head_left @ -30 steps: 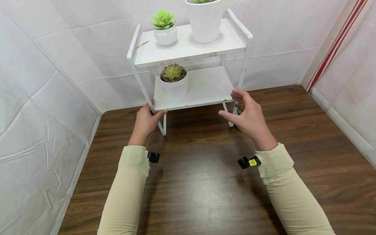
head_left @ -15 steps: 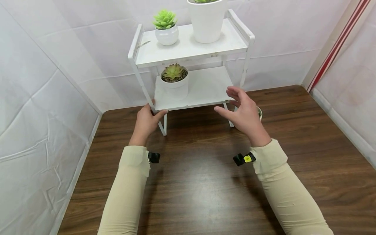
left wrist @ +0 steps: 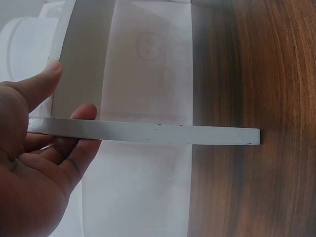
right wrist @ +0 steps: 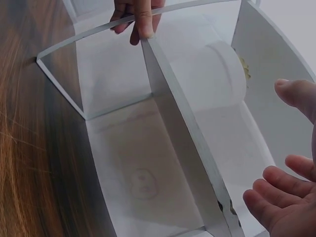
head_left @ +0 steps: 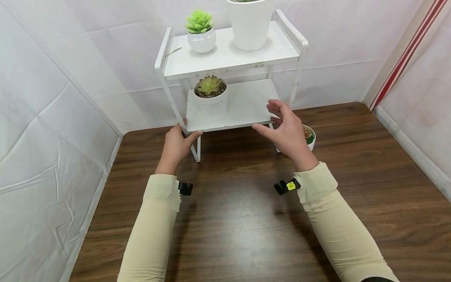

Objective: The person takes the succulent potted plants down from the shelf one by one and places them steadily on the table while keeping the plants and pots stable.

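A white two-tier shelf (head_left: 248, 98) stands at the back of the wooden table. My left hand (head_left: 175, 147) grips its left front leg (left wrist: 148, 132) at the lower board's corner, thumb on the board's front edge and fingers behind the leg. My right hand (head_left: 287, 131) is at the shelf's right front corner, fingers apart and loosely bent, holding nothing. In the right wrist view its fingers (right wrist: 281, 190) hover beside the chipped end of the lower board's edge. On that board, toward the left, sits a succulent in a white pot (head_left: 212, 106).
On the top board stand a bright green succulent in a small round pot (head_left: 202, 42) and a large white pot (head_left: 250, 27), its plant cut off by the frame. A small potted plant (head_left: 310, 137) on the table is partly hidden behind my right hand. White sheeting (head_left: 116, 58) surrounds the table.
My right hand has shifted left and slightly away from me, across the shelf's right front corner, uncovering the small potted plant on the table. My left hand keeps its grip on the shelf.
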Demonstrator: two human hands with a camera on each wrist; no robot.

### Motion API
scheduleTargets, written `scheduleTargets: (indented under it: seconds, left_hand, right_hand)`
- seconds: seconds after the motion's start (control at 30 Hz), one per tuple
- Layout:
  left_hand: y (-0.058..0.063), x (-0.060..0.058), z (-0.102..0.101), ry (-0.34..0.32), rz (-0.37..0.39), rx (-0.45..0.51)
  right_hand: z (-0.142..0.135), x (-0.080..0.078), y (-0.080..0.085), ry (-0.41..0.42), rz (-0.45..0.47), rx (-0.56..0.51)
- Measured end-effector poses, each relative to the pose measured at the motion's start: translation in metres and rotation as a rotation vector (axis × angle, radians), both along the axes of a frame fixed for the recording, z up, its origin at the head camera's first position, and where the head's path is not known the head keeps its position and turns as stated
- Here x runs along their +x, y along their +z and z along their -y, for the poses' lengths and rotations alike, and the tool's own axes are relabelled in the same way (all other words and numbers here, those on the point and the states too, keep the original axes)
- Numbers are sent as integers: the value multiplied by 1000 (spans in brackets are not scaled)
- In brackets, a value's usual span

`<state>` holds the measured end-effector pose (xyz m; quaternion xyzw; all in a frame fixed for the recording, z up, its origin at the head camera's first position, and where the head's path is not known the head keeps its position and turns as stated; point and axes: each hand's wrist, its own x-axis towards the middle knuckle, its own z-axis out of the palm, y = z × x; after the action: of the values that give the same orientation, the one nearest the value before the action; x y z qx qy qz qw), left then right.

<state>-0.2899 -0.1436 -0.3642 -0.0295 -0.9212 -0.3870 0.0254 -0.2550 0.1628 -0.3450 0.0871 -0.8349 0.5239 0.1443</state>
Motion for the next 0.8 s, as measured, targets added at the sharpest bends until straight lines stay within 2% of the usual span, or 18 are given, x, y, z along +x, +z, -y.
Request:
scheduleTargets:
  seconds: [0.43, 0.8]
  left_hand:
    - [0, 0, 0, 0, -1, 14]
    - [0, 1, -1, 0, -10, 17]
  right_hand:
    - [16, -14, 1, 16, -38, 14]
    - [29, -22, 0, 31, -14, 17]
